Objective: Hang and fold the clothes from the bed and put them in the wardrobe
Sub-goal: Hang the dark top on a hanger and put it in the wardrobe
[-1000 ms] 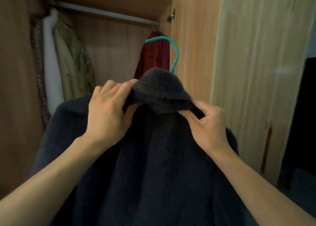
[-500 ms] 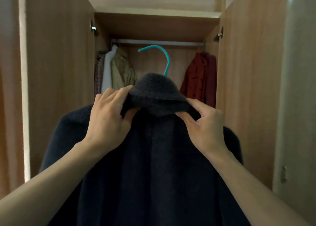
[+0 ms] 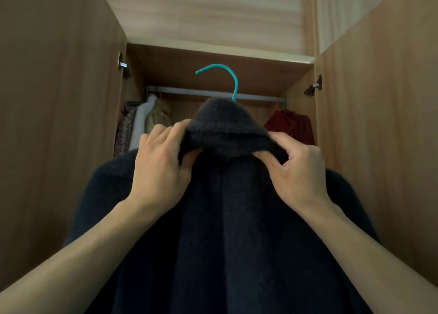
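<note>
Dark coat (image 3: pixel 225 230) on teal hanger (image 3: pixel 227 76), held up before the open wardrobe (image 3: pixel 59 124).
Left hand (image 3: pixel 158 171) gripped the collar (image 3: pixel 225 128) at its 9 o'clock edge, fingers curled over it; right hand (image 3: pixel 301 171) pinched the 3 o'clock edge. The coat filled centre frame down to 6 o'clock. The hanger's hook rose from the collar at 12 o'clock, its curve above the rail (image 3: pixel 201 91). Red garment (image 3: pixel 291 126) hung at 2 o'clock, pale garments (image 3: pixel 151 119) at 10 o'clock.

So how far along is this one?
Done: the coat sits on the hanger, and a red garment hangs on the rail. In hand: left hand and right hand grip the collar; the hanger is apparently not yet on the rail. Left: hooking it on; other clothes are out of view.
</note>
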Tool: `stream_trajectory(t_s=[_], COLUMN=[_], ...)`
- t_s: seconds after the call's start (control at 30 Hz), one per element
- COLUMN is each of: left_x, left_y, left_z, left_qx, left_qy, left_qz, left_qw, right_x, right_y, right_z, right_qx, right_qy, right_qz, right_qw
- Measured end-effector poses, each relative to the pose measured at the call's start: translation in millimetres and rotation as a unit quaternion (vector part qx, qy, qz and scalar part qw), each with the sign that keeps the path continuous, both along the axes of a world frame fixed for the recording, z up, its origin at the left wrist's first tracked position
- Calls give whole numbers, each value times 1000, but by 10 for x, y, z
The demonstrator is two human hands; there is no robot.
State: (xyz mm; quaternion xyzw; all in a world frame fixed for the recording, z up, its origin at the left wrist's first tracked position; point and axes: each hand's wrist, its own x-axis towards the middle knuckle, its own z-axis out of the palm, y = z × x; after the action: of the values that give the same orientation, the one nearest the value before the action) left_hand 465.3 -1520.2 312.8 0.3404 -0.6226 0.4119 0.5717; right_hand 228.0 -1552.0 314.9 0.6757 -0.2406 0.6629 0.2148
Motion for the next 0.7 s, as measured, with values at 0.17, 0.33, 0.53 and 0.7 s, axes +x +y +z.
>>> stream_trajectory(t_s=[0.17, 0.33, 0.53, 0.7], left_x=[131, 160, 45, -62], left_y=[-529, -1139, -1875, -2490], left_z=[402, 778, 1128, 1442], left_qx=[-17, -43, -100, -122], left_qy=[-21, -49, -49, -39], left_qz=[4, 23, 66, 83], left_qw=[1000, 998, 992, 988], right_x=[106, 154, 153, 88], right_y=[-499, -1063, -1831, -2551], right_z=[304, 592, 844, 1202], right_qx=[-17, -19, -86, -119], right_qy=[-27, -39, -78, -78], right_qz=[-57, -78, -71, -57], right_qw=[998, 996, 991, 988])
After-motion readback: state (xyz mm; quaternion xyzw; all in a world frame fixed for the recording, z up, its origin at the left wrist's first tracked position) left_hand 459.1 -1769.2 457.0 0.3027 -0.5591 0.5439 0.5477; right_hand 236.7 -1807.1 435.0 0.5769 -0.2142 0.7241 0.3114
